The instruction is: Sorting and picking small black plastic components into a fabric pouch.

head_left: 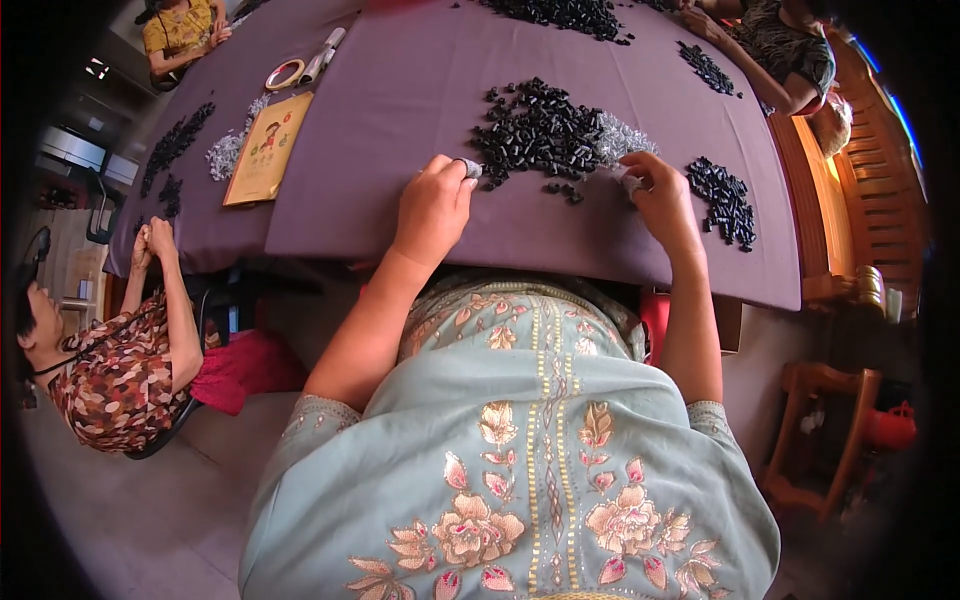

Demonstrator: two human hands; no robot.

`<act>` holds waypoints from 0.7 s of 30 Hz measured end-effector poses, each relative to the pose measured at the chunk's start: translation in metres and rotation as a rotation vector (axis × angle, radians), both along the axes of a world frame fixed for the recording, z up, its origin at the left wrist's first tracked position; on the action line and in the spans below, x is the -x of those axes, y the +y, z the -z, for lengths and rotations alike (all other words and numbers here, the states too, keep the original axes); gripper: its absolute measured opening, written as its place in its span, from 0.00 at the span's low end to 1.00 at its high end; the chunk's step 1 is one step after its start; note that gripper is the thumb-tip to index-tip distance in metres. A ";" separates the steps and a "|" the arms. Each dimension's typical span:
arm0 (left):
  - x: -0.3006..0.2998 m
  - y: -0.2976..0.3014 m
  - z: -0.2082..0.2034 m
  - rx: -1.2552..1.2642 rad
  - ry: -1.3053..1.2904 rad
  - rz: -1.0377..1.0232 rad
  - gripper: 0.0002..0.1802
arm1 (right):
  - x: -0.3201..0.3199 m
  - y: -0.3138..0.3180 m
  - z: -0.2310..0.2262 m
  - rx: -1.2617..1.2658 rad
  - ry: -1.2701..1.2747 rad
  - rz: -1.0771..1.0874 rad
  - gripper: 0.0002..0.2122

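Left hand pinching small grey piece at pile of black parts, frame centre-top; right hand gripping another silvery piece beside silver heap; bare purple tablecloth near the table edge below both hands
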State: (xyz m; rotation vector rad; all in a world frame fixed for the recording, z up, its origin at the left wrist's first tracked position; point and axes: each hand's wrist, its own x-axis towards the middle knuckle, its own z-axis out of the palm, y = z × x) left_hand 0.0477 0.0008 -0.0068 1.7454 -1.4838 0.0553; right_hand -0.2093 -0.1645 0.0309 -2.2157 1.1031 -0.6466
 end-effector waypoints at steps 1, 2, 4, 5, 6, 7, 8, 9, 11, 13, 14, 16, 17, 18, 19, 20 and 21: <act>0.000 0.000 0.000 0.009 -0.009 0.013 0.06 | 0.002 -0.005 0.002 0.017 -0.057 0.012 0.15; -0.001 0.001 -0.001 0.018 -0.018 0.026 0.06 | 0.002 -0.007 0.003 0.014 -0.053 0.013 0.15; 0.000 0.001 -0.002 0.012 -0.027 0.020 0.06 | 0.001 -0.009 0.004 0.107 -0.073 0.055 0.14; 0.001 0.001 -0.003 0.008 -0.035 0.016 0.06 | 0.002 -0.006 0.003 0.072 -0.029 0.039 0.12; 0.001 0.001 -0.003 0.008 -0.037 0.014 0.06 | -0.001 -0.003 0.003 0.101 0.020 0.014 0.11; 0.001 0.001 -0.003 -0.005 -0.015 0.005 0.06 | -0.004 0.000 0.004 0.131 0.069 -0.012 0.10; 0.000 0.000 -0.003 -0.018 0.006 -0.006 0.05 | -0.005 0.001 0.004 0.211 0.136 -0.030 0.09; 0.000 0.000 -0.002 -0.020 0.002 -0.012 0.05 | -0.008 0.005 0.003 0.210 0.131 -0.036 0.09; -0.001 -0.002 0.001 -0.001 0.100 0.000 0.06 | -0.014 0.010 -0.001 0.246 0.236 -0.028 0.09; -0.001 -0.002 0.004 0.016 0.191 0.004 0.06 | -0.009 0.008 0.002 0.232 0.196 -0.058 0.08; -0.001 -0.002 0.005 0.037 0.286 0.014 0.07 | -0.007 0.005 0.006 0.264 0.081 -0.089 0.08; -0.001 -0.004 0.004 0.002 0.620 0.080 0.08 | -0.009 0.009 -0.003 -0.040 -0.040 -0.003 0.09; -0.002 -0.004 0.003 -0.032 0.958 0.153 0.09 | -0.009 0.006 0.003 -0.031 -0.145 -0.018 0.08; -0.003 -0.004 0.002 -0.031 0.956 0.152 0.09 | -0.012 0.008 0.002 -0.031 -0.146 -0.019 0.08; -0.003 -0.004 0.001 -0.014 1.093 0.207 0.09 | -0.015 0.011 -0.001 -0.112 -0.181 -0.036 0.08; -0.003 -0.004 -0.001 0.004 1.230 0.264 0.09 | -0.017 0.014 -0.002 -0.194 -0.216 -0.052 0.07; -0.002 -0.005 -0.003 0.002 1.229 0.271 0.09 | -0.018 0.012 0.005 -0.336 -0.325 -0.105 0.07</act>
